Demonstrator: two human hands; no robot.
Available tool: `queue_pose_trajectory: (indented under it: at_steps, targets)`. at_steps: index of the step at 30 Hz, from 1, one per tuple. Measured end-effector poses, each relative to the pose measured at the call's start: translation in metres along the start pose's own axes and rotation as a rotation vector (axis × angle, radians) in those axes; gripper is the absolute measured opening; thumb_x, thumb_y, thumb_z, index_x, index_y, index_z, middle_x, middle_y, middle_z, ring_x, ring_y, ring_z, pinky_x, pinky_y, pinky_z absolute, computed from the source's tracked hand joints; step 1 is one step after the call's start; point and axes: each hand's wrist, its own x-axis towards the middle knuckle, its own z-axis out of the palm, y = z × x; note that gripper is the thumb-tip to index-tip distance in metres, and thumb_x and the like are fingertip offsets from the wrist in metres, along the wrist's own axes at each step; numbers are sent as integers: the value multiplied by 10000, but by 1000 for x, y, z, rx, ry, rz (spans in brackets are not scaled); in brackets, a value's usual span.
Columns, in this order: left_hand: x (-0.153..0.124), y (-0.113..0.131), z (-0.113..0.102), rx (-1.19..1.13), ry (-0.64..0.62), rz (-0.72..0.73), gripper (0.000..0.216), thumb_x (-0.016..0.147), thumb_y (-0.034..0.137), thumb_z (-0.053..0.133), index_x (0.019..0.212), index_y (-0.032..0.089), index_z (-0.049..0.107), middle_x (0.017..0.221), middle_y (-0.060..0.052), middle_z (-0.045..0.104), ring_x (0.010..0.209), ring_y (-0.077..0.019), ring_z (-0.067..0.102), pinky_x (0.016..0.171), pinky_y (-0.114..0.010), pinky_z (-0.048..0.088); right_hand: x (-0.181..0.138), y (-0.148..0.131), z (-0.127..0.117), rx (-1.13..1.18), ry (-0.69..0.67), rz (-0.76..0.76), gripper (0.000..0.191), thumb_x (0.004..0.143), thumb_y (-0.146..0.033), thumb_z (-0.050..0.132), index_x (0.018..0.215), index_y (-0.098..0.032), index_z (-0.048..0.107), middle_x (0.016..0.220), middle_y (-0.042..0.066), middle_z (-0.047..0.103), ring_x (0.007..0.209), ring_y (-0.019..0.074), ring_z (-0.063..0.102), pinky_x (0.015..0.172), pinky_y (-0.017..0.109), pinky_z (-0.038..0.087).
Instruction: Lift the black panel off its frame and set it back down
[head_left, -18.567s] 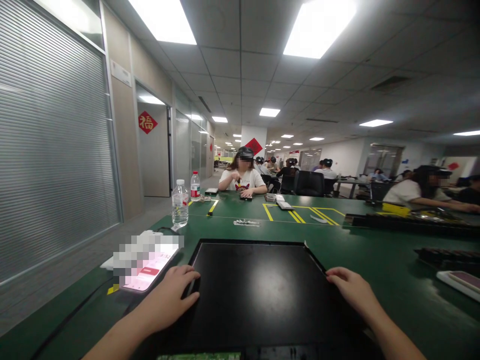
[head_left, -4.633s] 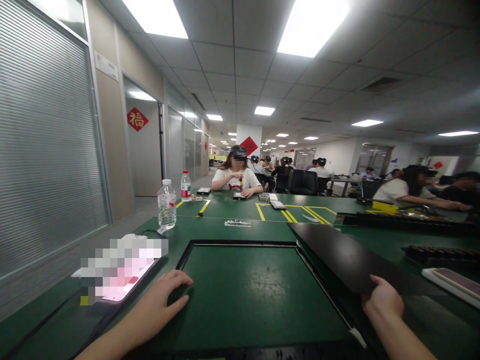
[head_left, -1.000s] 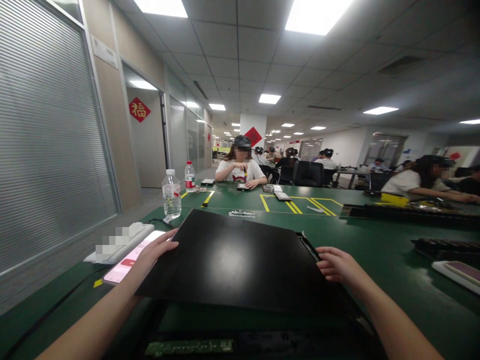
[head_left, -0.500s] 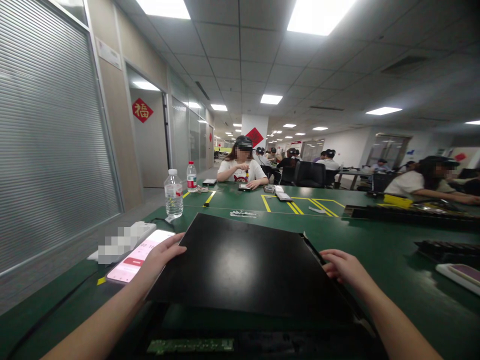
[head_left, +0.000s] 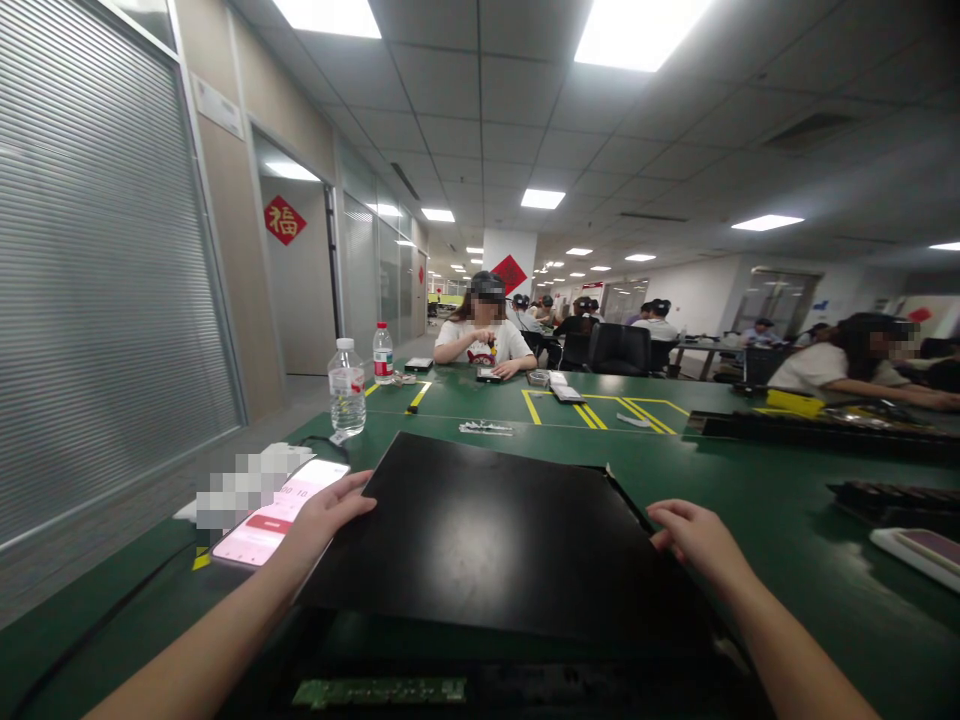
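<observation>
A glossy black screen panel (head_left: 480, 540) lies tilted in front of me over a dark frame that is open toward me. My left hand (head_left: 330, 515) grips the panel's left edge, thumb on the top face and fingers partly hidden. At the panel's right edge is my right hand (head_left: 690, 535), fingers half bent and slightly apart; whether the fingertips touch the edge is unclear. A green circuit board (head_left: 379, 692) shows in the dark frame below the panel's near edge.
Left of the panel are a lit phone (head_left: 281, 515) and a water bottle (head_left: 346, 387). Paper strips (head_left: 486, 428) lie beyond it on the green table (head_left: 772, 540). To the right are dark strip-like parts (head_left: 885, 500) and a white-edged device (head_left: 919, 555). A person (head_left: 486, 335) sits opposite.
The panel has shifted slightly right and toward me, with my left hand on its edge. My right hand has moved a little outward, away from the right edge.
</observation>
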Motion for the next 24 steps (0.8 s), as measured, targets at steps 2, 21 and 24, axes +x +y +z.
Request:
queue_pose_trajectory:
  at_steps: [2, 21, 24]
  targets:
    - [1, -1, 0, -3, -3, 7, 349, 548, 162, 700, 892, 196, 652, 730, -10, 746, 685, -220, 692, 677, -311, 531, 0, -1, -1, -32, 7, 0, 328, 690, -402, 504, 872, -167, 642, 545, 48, 655, 431, 139, 517, 464, 255, 372]
    - [5, -9, -1, 56, -17, -73, 343, 546, 215, 688, 886, 190, 654, 703, -26, 739, 659, -233, 689, 681, -351, 527, -7, -10, -6, -279, 28, -10, 259, 694, -398, 481, 807, -235, 648, 597, 25, 669, 580, 188, 592, 515, 272, 363]
    - [4, -12, -1, 54, -37, -77, 336, 564, 218, 680, 897, 186, 651, 711, -30, 738, 652, -224, 685, 685, -347, 520, -10, -12, -6, -333, 36, -25, 243, 699, -395, 477, 796, -254, 649, 614, 27, 668, 612, 200, 596, 527, 280, 366]
